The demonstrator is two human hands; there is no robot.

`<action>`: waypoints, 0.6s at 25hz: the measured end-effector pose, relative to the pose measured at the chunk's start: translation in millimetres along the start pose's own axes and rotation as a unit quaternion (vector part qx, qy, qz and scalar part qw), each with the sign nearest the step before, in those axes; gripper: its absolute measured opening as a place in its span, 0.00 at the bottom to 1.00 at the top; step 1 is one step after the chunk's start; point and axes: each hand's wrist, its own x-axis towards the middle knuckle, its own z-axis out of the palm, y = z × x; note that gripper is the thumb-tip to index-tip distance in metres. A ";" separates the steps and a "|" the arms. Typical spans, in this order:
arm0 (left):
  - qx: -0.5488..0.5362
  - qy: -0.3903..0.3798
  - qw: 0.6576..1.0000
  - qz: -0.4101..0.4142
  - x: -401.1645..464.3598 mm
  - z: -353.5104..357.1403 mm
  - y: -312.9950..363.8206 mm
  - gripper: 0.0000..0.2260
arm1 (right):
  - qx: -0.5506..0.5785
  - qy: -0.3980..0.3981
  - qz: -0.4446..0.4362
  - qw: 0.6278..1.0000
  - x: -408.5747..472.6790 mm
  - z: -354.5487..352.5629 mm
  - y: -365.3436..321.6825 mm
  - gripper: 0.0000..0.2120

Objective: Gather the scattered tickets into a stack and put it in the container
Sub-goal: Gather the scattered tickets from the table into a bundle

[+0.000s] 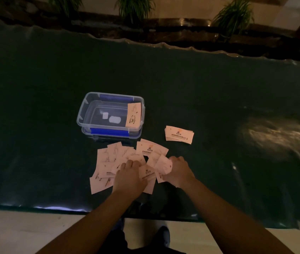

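Note:
Several pale pink tickets (108,160) lie scattered and overlapping on the dark table, just in front of a clear plastic container (83,110) with blue clips. One ticket (133,115) leans inside the container against its right wall. A small neat stack of tickets (179,134) lies to the right of the container. My left hand (129,177) rests palm down on the scattered tickets, fingers pressing them. My right hand (177,171) is closed on a few tickets (164,165) at the right side of the pile.
The table (219,99) is covered with a dark green glossy sheet; its near edge runs just in front of my arms. Two small white pieces lie in the container's bottom. Potted plants (136,8) stand behind the far edge. My shoes show on the pale floor below.

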 end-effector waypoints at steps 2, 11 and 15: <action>-0.012 0.002 1.000 -0.020 -7.9 -1.9 -4.8 0.28 | 0.045 0.016 0.027 0.999 1.8 1.6 -9.7 0.39; -0.004 -0.016 1.000 -0.022 -21.4 -1.9 -21.8 0.27 | 0.119 0.012 0.092 0.989 -2.2 15.1 -25.2 0.39; 0.048 -0.036 0.998 -0.004 -17.2 2.8 -17.6 0.31 | 0.151 0.015 0.112 0.982 -11.2 20.7 -15.9 0.34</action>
